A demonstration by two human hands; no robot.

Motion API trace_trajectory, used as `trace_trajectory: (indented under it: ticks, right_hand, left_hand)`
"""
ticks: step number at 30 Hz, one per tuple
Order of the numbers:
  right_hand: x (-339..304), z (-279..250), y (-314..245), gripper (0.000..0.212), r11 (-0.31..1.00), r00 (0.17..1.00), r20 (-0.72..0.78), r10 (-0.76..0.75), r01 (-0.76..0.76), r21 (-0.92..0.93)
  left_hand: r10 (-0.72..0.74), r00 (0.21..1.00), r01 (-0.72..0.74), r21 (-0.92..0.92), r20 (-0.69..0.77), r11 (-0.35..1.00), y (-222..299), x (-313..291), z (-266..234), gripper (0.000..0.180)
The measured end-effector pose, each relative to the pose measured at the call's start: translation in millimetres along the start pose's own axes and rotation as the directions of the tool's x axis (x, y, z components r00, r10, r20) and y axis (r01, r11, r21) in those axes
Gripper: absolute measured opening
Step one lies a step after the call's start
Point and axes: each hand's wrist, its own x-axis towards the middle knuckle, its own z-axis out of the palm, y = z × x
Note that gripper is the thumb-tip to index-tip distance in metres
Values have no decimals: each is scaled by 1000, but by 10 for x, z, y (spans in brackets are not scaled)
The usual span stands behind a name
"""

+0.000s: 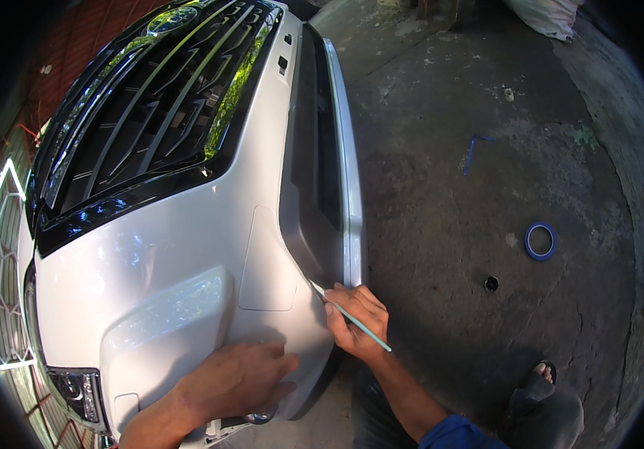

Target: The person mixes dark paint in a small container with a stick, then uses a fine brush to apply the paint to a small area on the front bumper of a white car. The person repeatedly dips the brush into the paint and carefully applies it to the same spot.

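A thin paintbrush with a teal handle is pinched in my right hand. Its tip meets the seam between the white front bumper of a car and the dark grey lower trim. The side of my right hand is against the lower end of the pale strip that edges this trim. My left hand is over the lower part of the bumper, fingers loosely bent and somewhat apart, holding nothing. Whether it touches the surface is hard to make out.
The black grille fills the upper left, with a headlight lower down. On the concrete floor lie a roll of blue tape, a small dark cup and a blue strip. A white sack sits far right.
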Motion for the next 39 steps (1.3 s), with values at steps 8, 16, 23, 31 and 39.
trace_trajectory:
  ticks: [8, 16, 23, 31, 39]
  right_hand:
    - [6, 25, 23, 15, 999, 999, -27, -31, 32, 10]
    - [6, 15, 15, 14, 1000, 1000, -23, -13, 13, 18]
    - [-3, 19, 30, 14, 999, 999, -27, -31, 32, 10]
    - [3, 18, 34, 14, 999, 999, -33, -33, 34, 29]
    - [-2, 17, 38, 14, 999, 999, -28, -40, 41, 18]
  left_hand:
    - [-49, 997, 51, -26, 56, 998, 35, -5, -30, 25]
    - [-8, 1000, 8, 0, 12, 1000, -11, 2, 12, 31]
    - [-11, 1000, 11, -1, 8, 1000, -26, -6, 33, 30]
    - [-4, 1000, 4, 11, 6, 1000, -25, -4, 28, 32]
    - [-19, 999, 18, 14, 31, 1000, -18, 3, 18, 32]
